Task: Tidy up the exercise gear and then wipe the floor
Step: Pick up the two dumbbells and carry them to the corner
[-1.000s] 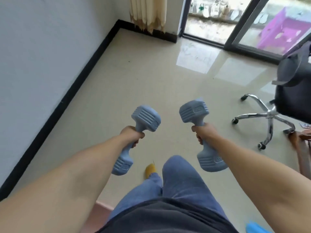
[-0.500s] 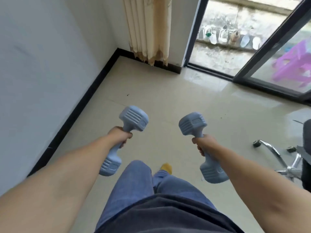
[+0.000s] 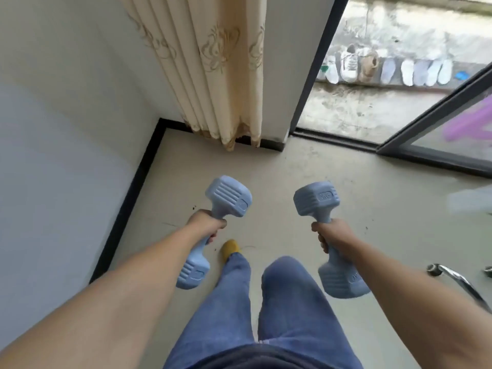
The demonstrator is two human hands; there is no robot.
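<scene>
Jeans-clad legs and a yellow slipper (image 3: 230, 249) fill the near view; above them each fist is clamped round the handle of a pale blue plastic dumbbell, left hand (image 3: 206, 222) on the left dumbbell (image 3: 213, 230), right hand (image 3: 332, 234) on the right dumbbell (image 3: 331, 239), both carried clear of the beige tiled floor (image 3: 306, 177). Tidying looks underway, wiping not begun. Next comes setting them down, likely toward the corner by the cream curtain (image 3: 213, 62)

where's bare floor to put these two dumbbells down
Bare floor lies ahead in the corner, bordered by the black baseboard, the curtain and the door track. It is tighter at the right by the chair leg and near the yellow shoe.
</scene>
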